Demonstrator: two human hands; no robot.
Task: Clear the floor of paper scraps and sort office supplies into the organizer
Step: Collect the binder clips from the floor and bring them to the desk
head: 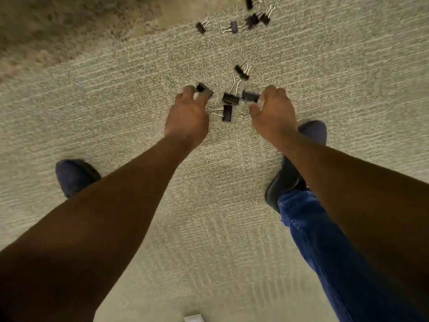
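Where hands reach, binder clips (230,98), pale carpet (116,101)

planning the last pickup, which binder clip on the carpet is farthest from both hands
The binder clip at the very top edge of the view, beyond the far cluster; every other clip lies nearer the left hand and right hand.

Both arms reach down to the carpet (116,101). Left hand (189,112) curled around a black clip (203,89) at its fingertips. Right hand (272,110) touches another clip (250,96), fingers bent; grip unclear. Two more clips (230,98) lie between the hands, one (241,72) just beyond. Far cluster (251,19) near the top edge. Shoes (74,176) planted apart; jeans (325,240) on the right leg.
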